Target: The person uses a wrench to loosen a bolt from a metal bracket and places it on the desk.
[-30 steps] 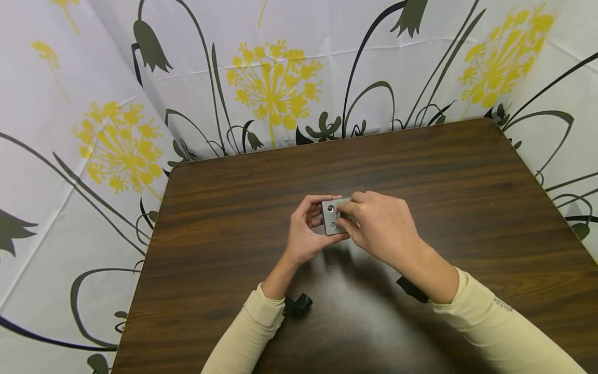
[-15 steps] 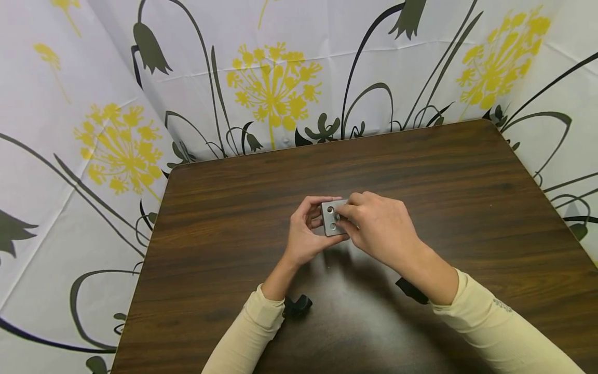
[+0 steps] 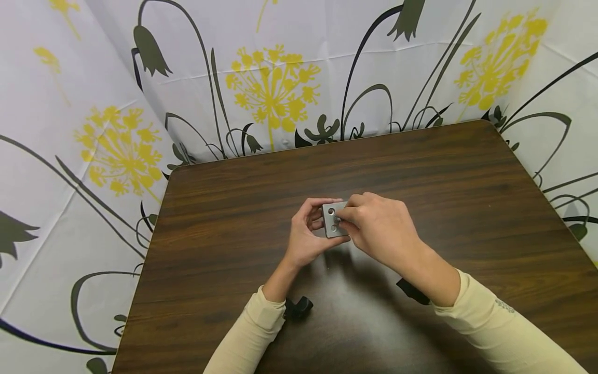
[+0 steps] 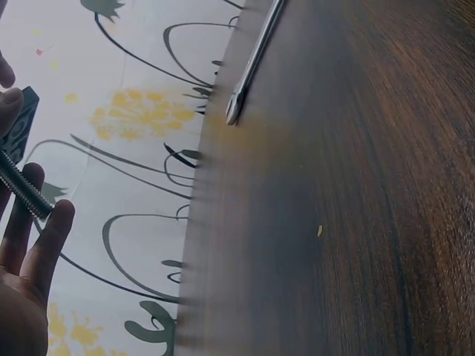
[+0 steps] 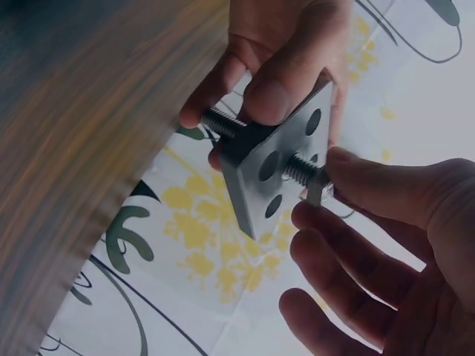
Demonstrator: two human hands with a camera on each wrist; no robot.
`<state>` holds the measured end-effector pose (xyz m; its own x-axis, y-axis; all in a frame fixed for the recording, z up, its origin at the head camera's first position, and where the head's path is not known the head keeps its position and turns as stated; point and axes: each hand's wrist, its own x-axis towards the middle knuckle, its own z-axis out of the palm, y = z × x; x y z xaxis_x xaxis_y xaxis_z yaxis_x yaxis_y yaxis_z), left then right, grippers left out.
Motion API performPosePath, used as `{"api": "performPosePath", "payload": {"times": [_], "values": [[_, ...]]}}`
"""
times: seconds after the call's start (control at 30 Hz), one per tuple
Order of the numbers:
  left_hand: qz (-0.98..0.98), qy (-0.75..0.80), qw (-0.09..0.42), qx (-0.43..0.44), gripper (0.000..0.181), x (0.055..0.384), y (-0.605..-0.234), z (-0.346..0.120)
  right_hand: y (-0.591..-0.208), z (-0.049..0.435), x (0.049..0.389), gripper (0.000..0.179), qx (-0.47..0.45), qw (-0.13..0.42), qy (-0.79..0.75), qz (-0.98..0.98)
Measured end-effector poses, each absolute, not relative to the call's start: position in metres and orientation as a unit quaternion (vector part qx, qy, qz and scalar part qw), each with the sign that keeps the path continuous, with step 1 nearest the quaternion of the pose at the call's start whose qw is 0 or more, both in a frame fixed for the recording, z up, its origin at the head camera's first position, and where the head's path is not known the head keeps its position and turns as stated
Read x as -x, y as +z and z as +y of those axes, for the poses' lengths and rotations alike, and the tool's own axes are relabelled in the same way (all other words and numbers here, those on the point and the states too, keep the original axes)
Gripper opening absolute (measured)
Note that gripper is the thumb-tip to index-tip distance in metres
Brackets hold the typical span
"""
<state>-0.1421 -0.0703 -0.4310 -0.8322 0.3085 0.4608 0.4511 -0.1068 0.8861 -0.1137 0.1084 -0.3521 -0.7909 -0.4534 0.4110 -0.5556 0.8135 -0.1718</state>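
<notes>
Above the table, my left hand (image 3: 306,234) holds a grey metal plate (image 3: 329,228) with several round holes, fingers along one edge and thumb along the other. A threaded bolt (image 5: 299,170) runs through the plate, and its long threaded end (image 4: 28,194) sticks out behind, beside the left fingertips. My right hand (image 3: 380,223) pinches the bolt's near end, close to the plate's face, between thumb and forefinger. In the right wrist view its other fingers are loosely bent below the plate. The pinched end is partly hidden by the fingertips.
The wood-grain table (image 3: 224,218) spreads beneath both hands. In the left wrist view a long shiny metal tool (image 4: 256,63) lies on the table. Black wrist mounts (image 3: 299,307) show at both sleeves. A flower-patterned cloth (image 3: 187,93) hangs behind the table.
My right thumb and fingertips shift slightly at the bolt, and a little more of it shows between them. The left hand keeps the plate in nearly the same place.
</notes>
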Motion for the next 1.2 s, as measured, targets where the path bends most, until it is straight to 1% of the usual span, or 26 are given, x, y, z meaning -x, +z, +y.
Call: {"api": "performPosePath", "payload": {"times": [0.2,0.33,0.43,0.6,0.8,1.03,1.2], "values": [[-0.661,-0.689,0.059,0.291,0.071,0.1428,-0.4308,-0.0717,-0.3520,0.1057,0.1139,0.023,-0.249,0.182,0.138,-0.941],[-0.661,-0.690,0.056,0.289,0.071,0.1429,-0.4311,-0.0727,-0.3523,0.1053,0.1129,0.017,-0.248,0.175,0.140,-0.942],[-0.662,-0.688,0.054,0.291,0.071,0.1432,-0.4312,-0.0733,-0.3530,0.1048,0.1120,0.018,-0.255,0.181,0.147,-0.938],[-0.662,-0.687,0.062,0.294,0.071,0.1441,-0.4300,-0.0745,-0.3530,0.1029,0.1128,0.022,-0.240,0.193,0.144,-0.941],[-0.666,-0.685,0.057,0.291,0.071,0.1432,-0.4310,-0.0753,-0.3539,0.1020,0.1116,0.016,-0.249,0.191,0.150,-0.937],[-0.663,-0.690,0.061,0.284,0.072,0.1431,-0.4306,-0.0755,-0.3527,0.1016,0.1127,0.024,-0.226,0.204,0.150,-0.941],[-0.662,-0.688,0.057,0.291,0.072,0.1434,-0.4304,-0.0747,-0.3531,0.1025,0.1120,0.017,-0.238,0.193,0.154,-0.940]]}}
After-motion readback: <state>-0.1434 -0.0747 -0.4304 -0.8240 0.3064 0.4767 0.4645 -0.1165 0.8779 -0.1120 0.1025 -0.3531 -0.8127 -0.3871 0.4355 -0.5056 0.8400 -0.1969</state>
